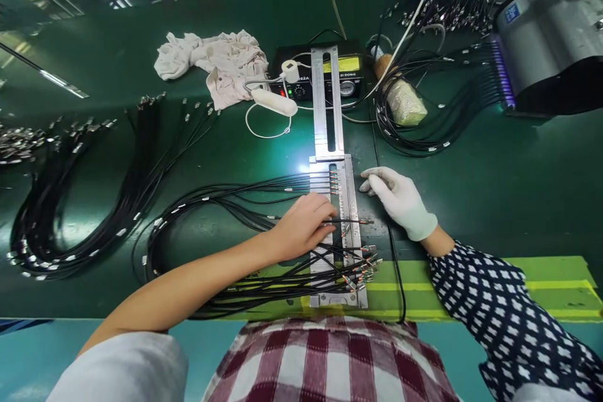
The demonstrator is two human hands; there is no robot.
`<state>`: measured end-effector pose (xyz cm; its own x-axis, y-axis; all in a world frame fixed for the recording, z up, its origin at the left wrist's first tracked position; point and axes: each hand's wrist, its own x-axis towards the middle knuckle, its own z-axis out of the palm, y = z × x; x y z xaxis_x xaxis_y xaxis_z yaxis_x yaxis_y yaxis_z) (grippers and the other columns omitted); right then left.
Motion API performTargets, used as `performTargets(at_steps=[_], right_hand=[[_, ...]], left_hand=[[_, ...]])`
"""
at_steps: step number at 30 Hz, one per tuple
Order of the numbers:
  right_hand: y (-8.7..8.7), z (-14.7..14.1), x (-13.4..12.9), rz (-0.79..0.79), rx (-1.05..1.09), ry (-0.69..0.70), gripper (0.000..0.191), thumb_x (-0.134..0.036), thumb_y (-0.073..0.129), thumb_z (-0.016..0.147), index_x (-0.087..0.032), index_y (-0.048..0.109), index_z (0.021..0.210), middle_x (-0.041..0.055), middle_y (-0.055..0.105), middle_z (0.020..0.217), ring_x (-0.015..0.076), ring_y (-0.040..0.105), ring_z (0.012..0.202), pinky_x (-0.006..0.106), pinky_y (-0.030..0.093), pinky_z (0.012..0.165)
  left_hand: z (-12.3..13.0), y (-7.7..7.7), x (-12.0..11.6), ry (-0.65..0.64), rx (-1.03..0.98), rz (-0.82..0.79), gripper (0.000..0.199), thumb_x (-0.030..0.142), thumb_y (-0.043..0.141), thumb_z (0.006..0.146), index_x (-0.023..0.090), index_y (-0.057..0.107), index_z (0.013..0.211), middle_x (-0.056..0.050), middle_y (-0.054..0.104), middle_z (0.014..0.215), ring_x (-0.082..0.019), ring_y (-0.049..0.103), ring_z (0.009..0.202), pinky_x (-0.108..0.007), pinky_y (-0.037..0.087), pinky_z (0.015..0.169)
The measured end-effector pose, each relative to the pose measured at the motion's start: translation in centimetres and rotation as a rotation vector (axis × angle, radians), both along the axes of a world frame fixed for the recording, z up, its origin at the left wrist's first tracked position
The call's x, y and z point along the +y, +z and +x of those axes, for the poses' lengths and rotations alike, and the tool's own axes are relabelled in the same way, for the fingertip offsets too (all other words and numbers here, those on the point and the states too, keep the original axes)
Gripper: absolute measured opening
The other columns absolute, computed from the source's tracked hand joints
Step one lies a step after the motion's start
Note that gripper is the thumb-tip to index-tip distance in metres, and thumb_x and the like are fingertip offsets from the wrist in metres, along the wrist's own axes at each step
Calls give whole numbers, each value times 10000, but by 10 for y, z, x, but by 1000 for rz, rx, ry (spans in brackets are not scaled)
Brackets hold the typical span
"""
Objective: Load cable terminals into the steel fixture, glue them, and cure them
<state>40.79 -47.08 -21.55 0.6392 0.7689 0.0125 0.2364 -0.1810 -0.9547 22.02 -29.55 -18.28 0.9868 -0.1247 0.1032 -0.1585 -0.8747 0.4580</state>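
Note:
My bare left hand [305,226] lies over a slotted metal fixture [352,201], thumb and fingers pinching a black cable [348,221] whose end sticks out to the right. Above that hand, several cable ends [335,182] sit side by side in the fixture. A loose bunch of black cables [282,289] crosses the lower fixture, their metal-tipped ends [370,269] showing coloured wires. My right hand [398,198], in a white glove, hovers or rests just right of the fixture. Its fingers are loosely bent and apart, with nothing visible in them.
Cable bundles [123,201] lie on the left. Behind the fixture are a black control box [301,91], a white cable device [274,102] and a crumpled cloth [230,63]. At right stand a grey machine [549,38] with purple light and a wrapped block [405,100].

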Motion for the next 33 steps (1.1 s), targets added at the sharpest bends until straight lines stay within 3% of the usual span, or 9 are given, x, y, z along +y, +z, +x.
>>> performTargets(at_steps=[4, 8, 15, 23, 29, 33], right_hand=[[5, -1, 0, -15, -24, -5, 284, -426, 515, 997, -204, 680, 1064, 37, 735, 840, 192, 683, 785, 326, 528, 786], [10, -2, -1, -53, -37, 4, 277, -409, 507, 991, -201, 677, 1056, 37, 737, 855, 195, 684, 805, 326, 527, 789], [11, 0, -1, -135, -83, 1, 298, -417, 492, 979, -209, 684, 1074, 44, 748, 866, 214, 694, 806, 355, 532, 784], [6, 5, -6, -169, -148, -10, 392, -605, 518, 952, -279, 694, 1081, 57, 764, 914, 275, 711, 832, 437, 547, 817], [-2, 7, -7, -202, -114, -40, 409, -643, 533, 935, -304, 705, 1085, 64, 772, 945, 307, 728, 863, 474, 551, 802], [0, 6, -5, -197, -147, -7, 391, -618, 503, 958, -304, 699, 1084, 41, 770, 931, 291, 727, 850, 464, 561, 807]], left_hand=[[-8, -3, -6, 69, -10, -205, 131, 224, 467, 1024, 182, 568, 951, -49, 613, 920, -189, 532, 896, -308, 449, 819], [-13, -6, 11, 226, -88, -279, 136, 212, 457, 1033, 184, 577, 974, -30, 605, 901, -149, 565, 839, -262, 476, 765], [-22, -12, 44, 202, -135, -73, 221, 189, 411, 1042, 182, 610, 1138, -61, 623, 999, -148, 615, 908, -250, 521, 797], [-17, -20, 43, 136, -87, 98, 332, 215, 332, 1056, 152, 623, 1204, -93, 639, 1005, -161, 629, 881, -255, 534, 778], [-15, -21, 47, 58, -65, 101, 395, 188, 276, 1058, 154, 640, 1208, -108, 665, 1055, -168, 627, 931, -278, 519, 807], [-25, -17, 40, 120, -171, 326, 361, 189, 337, 1056, 199, 625, 1273, -94, 663, 1047, -199, 593, 927, -343, 460, 790]])
